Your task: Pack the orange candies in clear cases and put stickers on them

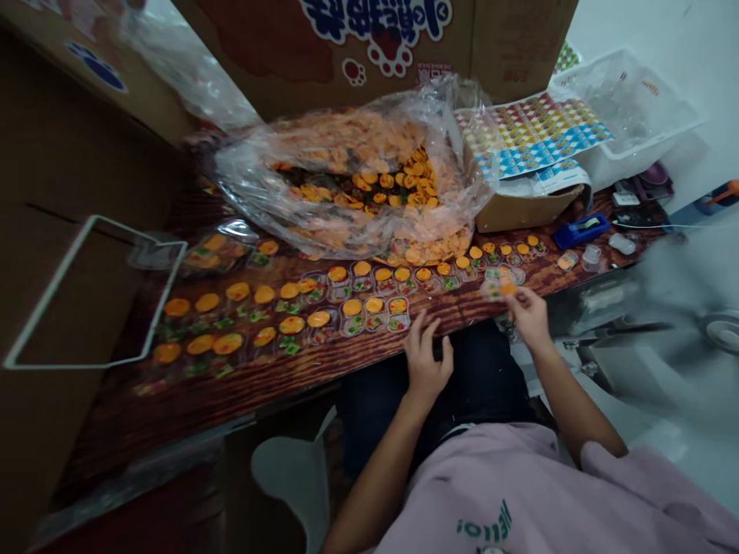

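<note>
Probably light, slick and dentable, the clear packet (494, 289) pinched in the right hand (530, 314) suits an edge grip; left hand (426, 362), loosely spread, appears empty.

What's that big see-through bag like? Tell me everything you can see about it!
The big bag looks like thin, clear plastic, crumpled and shiny. It lies wide and bulging on the dark wooden table, stuffed with many flat, roundish orange pieces. Its mouth gapes open, so some pieces show uncovered; others show through the plastic. A large cardboard box stands behind it. Its right end meets or nearly meets a smaller box. Neither hand touches it.
</note>
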{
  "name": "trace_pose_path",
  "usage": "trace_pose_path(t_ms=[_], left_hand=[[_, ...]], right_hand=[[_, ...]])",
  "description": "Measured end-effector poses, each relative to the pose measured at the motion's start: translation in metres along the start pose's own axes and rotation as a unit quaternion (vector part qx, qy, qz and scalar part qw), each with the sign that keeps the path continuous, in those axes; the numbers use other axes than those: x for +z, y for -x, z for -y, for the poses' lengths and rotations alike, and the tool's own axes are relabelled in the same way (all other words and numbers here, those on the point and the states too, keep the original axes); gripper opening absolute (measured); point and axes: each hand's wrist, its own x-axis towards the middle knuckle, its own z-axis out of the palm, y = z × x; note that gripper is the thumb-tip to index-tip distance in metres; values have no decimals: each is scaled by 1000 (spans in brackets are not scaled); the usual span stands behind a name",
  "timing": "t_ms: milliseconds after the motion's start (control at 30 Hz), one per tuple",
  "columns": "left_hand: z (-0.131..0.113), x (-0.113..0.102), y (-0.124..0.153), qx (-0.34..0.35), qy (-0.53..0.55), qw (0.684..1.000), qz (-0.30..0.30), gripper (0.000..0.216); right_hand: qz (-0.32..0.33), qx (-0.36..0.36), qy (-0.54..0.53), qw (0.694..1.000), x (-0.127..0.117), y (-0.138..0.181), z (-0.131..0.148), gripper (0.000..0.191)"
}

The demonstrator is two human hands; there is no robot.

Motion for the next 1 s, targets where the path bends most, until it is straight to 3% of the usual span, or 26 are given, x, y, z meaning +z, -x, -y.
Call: trace_pose_path(t_ms=[100, 200, 333, 500, 600, 700, 800, 900, 1000], left_hand=[[8, -10, -4, -52, -126, 990, -40, 44], [14, -14, -4, -65, -186, 980, -23, 55], [18, -11, 7, -30, -192, 981, -2, 61], [26, -8, 13, 50, -159, 986, 29, 59], [29, -7, 7, 92, -138, 986, 18, 47], [31, -4, -2, 95, -124, 988, 4, 29], [31, -1, -12, 58, -87, 994, -23, 21], [30, -1, -19, 20, -42, 998, -47, 22], [29, -4, -24, 1, -13, 999, -37, 19]], right_hand=[[-100, 11, 2, 995, -39, -33, 1, 46], [-84, 34, 30, 995, -56, -54, -3, 54], [-45, 33, 84, 995, -57, -51, -16, 54], [-120, -19, 183, 976, -82, -43, -31, 49], [-188, -74, 277, 939, -112, -59, -35, 44], [-246, -116, 428, 862, -139, -90, -38, 41], [-285, -75, 514, 806, -156, -121, -42, 47], [-293, -22, 521, 802, -163, -141, -45, 45], [-292, -22, 499, 815, -163, -150, -45, 30]])
